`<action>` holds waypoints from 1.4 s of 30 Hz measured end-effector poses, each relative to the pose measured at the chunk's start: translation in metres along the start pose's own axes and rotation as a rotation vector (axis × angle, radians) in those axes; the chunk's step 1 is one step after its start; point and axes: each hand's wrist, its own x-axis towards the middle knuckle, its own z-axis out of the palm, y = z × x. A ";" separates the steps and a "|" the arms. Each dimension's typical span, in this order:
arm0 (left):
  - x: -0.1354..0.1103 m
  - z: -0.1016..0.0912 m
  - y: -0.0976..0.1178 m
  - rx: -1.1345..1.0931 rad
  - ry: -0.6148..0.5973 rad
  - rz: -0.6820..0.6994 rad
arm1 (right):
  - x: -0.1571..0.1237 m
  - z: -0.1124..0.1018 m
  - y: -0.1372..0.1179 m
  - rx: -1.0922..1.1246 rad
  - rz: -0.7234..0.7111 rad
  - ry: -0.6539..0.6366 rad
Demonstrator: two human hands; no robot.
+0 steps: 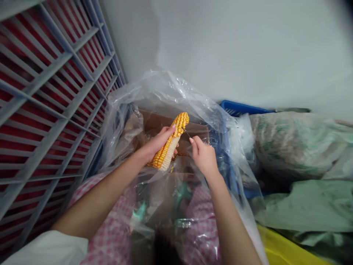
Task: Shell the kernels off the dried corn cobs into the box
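My left hand [157,142] is wrapped round a yellow corn cob [172,140], holding it tilted with its tip up and to the right. One strip of the cob is bare and pale where kernels are gone. My right hand [203,156] is closed on a thin dark pointed tool [186,131] whose tip touches the cob near its upper end. Both hands hover over a cardboard box [165,123] lined with clear plastic sheeting [171,92]. A few loose kernels lie in the box.
A grey slatted grille over red [46,95] stands close on the left. A blue plastic crate [239,108] sits behind the box on the right. Stuffed woven sacks [298,147] and a green sack [311,202] lie at right, a yellow bin edge [278,248] below. A pale wall is behind.
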 end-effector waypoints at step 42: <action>-0.001 0.006 -0.008 0.009 -0.036 -0.054 | 0.001 0.018 -0.021 -0.138 0.145 0.061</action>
